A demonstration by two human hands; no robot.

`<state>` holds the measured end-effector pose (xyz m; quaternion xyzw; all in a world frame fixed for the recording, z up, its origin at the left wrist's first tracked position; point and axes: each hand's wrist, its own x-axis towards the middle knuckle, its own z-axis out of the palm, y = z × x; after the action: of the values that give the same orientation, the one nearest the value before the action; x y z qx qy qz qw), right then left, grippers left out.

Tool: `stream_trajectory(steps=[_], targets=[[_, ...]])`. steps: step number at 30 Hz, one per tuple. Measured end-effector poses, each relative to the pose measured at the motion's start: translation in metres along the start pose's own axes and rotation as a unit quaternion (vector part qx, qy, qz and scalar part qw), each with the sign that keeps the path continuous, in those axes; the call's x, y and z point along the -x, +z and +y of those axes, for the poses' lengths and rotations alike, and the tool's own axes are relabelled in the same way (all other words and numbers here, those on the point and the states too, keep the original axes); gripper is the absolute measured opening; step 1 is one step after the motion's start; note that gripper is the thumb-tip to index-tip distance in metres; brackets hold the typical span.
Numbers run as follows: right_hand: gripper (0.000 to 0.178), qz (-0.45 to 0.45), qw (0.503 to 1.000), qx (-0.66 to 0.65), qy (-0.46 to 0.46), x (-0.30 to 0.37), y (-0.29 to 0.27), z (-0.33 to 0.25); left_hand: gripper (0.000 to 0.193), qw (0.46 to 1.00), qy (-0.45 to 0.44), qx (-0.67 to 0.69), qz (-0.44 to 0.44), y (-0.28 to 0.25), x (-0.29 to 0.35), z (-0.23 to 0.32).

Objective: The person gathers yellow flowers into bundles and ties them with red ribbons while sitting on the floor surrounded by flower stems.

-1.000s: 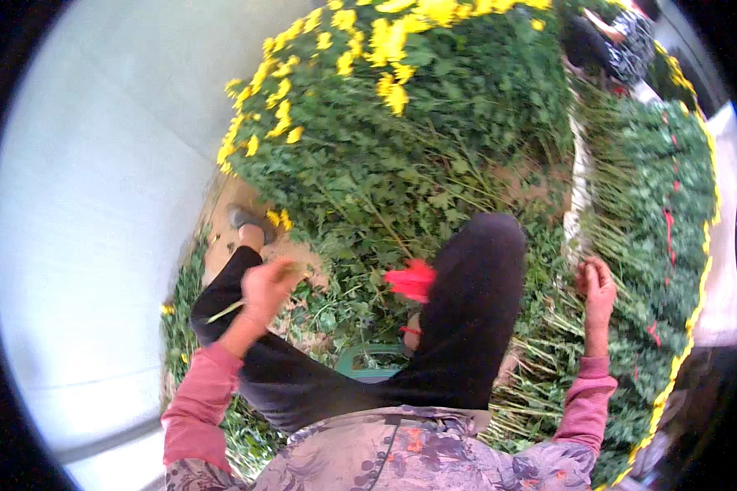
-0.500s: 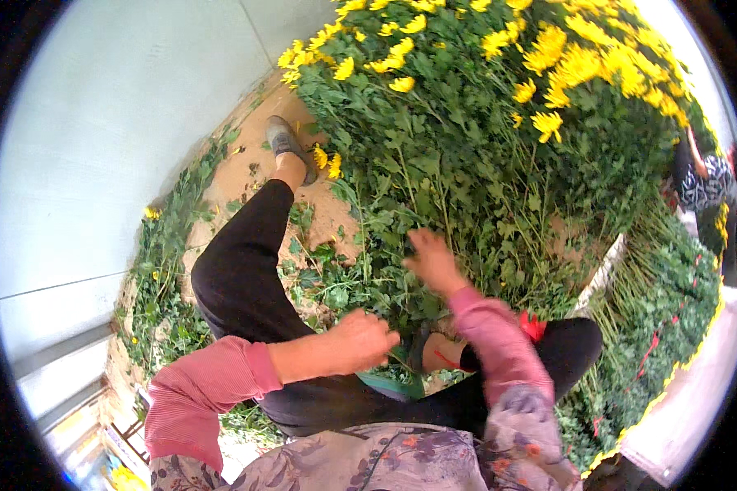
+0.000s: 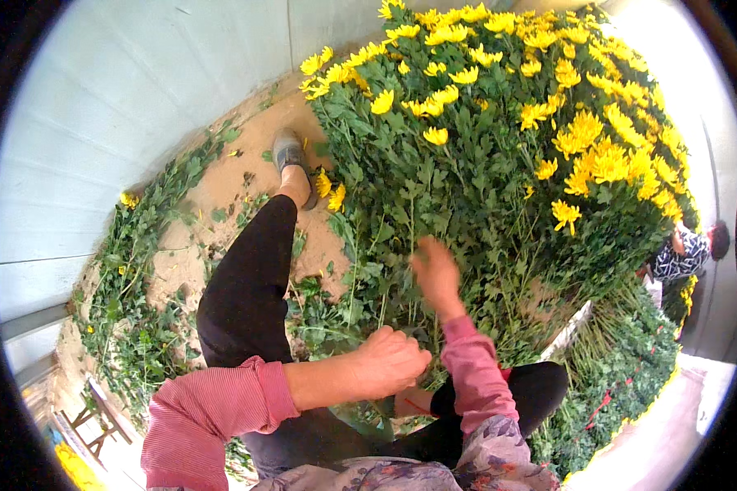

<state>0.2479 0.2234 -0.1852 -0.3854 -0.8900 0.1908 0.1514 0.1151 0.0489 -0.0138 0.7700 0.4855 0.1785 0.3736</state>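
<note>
Right hand (image 3: pixel 436 274) reaches toward leafy green stems (image 3: pixel 458 196) bearing shaggy yellow blooms (image 3: pixel 610 164).

My left hand (image 3: pixel 387 361) curls into a fist, its forearm (image 3: pixel 323 383) angled inward, while my blurred right hand (image 3: pixel 437 277) extends forward

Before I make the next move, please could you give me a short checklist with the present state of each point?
1. Hands apart: ok; left hand and right hand do not touch.
2. Anything inside the left fist: cannot tell; curled fingers hide it.
3. Right-hand grip: cannot tell; blurred.
4. Yellow flowers away from both hands: ok.
5. Floor free of cut greenery: not ok; it lies scattered.
6. Other person away: ok, far right.
</note>
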Motion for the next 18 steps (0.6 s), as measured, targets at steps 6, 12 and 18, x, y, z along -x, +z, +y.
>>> stream_trajectory(steps=[6,12,18], targets=[[0.066,0.092,0.973,0.134,0.166,-0.108,-0.053,0.044,0.033,0.997,-0.037,0.018,0.071,-0.032,-0.020,-0.002],[0.053,-0.055,0.978,0.133,0.152,-0.110,-0.034,0.084,0.033,0.988,-0.099,0.053,0.106,-0.050,-0.033,-0.010],[0.037,-0.122,0.979,0.084,0.140,-0.090,-0.099,0.047,0.043,0.974,-0.178,0.088,0.110,-0.054,-0.035,-0.023]])
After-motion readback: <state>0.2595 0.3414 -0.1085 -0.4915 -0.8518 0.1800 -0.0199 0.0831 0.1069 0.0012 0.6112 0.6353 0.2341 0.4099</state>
